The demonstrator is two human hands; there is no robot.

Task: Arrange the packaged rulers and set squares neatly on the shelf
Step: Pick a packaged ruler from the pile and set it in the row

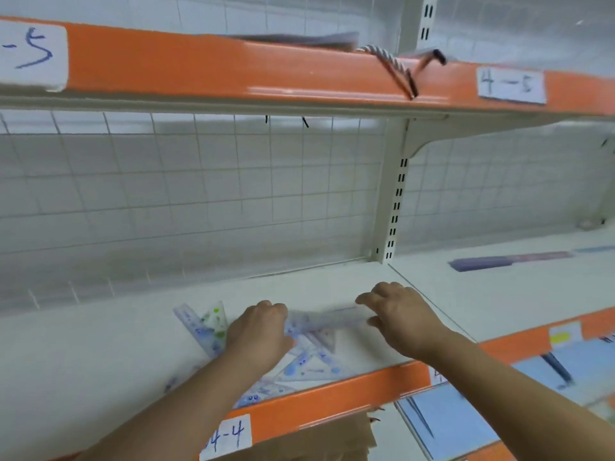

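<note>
White shelf, orange lip, wire grid behind, and the blurred ruler packet sits over the set squares near the front edge. Left hand and right hand curl their fingers round its two ends.

**Surroundings: shelving unit and adjacent stock**

The upper shelf has an orange front edge carrying two handwritten white labels, one ending "-5" and one reading "4-5". A twisted rope hangs over that edge, beside a blurred flat grey stack. A white wire grid forms the back panel and meets a slotted upright. A purple flat item lies in the bay to the right. Lower down are a "4-4" label, brown cardboard, pale blue packs and a yellow tag.
</note>
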